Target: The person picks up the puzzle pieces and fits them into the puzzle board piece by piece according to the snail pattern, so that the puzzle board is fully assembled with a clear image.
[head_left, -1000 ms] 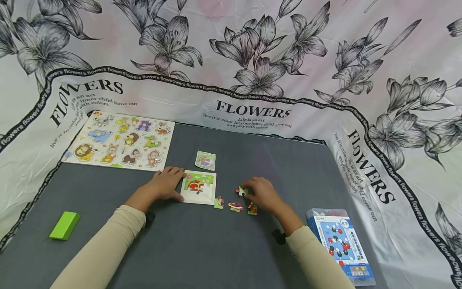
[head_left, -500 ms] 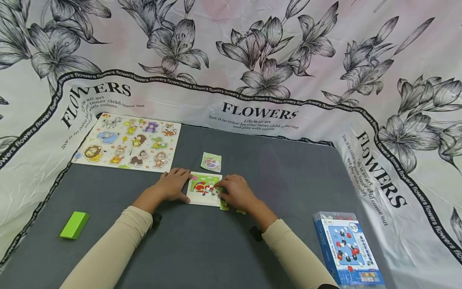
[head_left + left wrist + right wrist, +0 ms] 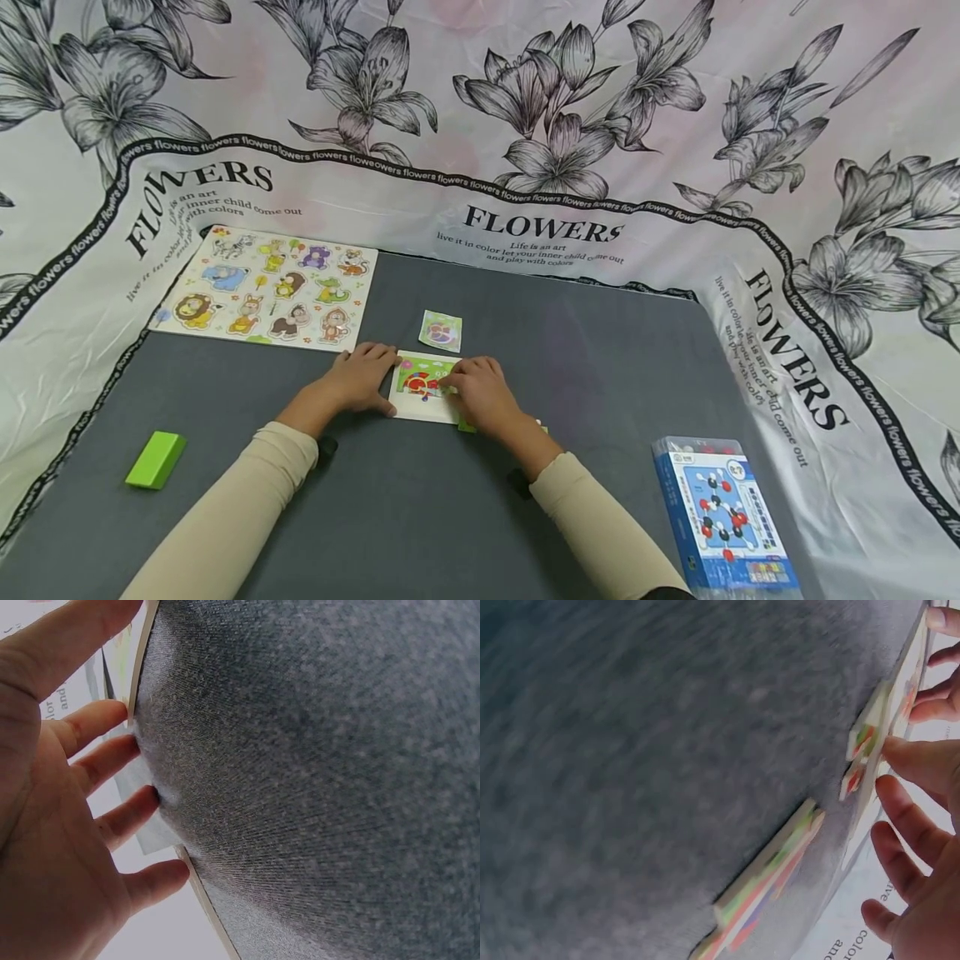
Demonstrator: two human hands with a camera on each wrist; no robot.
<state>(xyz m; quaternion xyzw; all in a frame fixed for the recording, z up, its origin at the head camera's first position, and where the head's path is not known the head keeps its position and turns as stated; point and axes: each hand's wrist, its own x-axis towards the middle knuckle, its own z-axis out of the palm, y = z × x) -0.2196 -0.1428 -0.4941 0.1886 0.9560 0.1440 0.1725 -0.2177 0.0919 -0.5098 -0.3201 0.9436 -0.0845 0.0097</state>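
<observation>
A small square puzzle board [image 3: 416,408] with a red-and-green picture lies on the dark table. My left hand [image 3: 360,379] rests along its left side, fingertips at the far corner and thumb at the near one. In the left wrist view those fingers [image 3: 109,761] are spread and fairly straight. Over the board's right side, my right hand [image 3: 483,396] pinches a small puzzle piece at the picture's edge; its fingertips mostly cover it. Loose puzzle pieces [image 3: 769,877] lie below that hand in the right wrist view. One green piece [image 3: 466,426] peeks out beside the board.
Behind the board lies a small picture card [image 3: 441,332]. A large animal puzzle board [image 3: 262,287] is at the back left, a green block [image 3: 155,460] at the left. A blue molecule-model box [image 3: 723,512] stands at the right. Flower-printed cloth [image 3: 555,162] borders the table.
My right hand has moved left from the loose pieces to the board, carrying a puzzle piece. It now sits slightly further over the picture. My left hand stays at the board's left side.
</observation>
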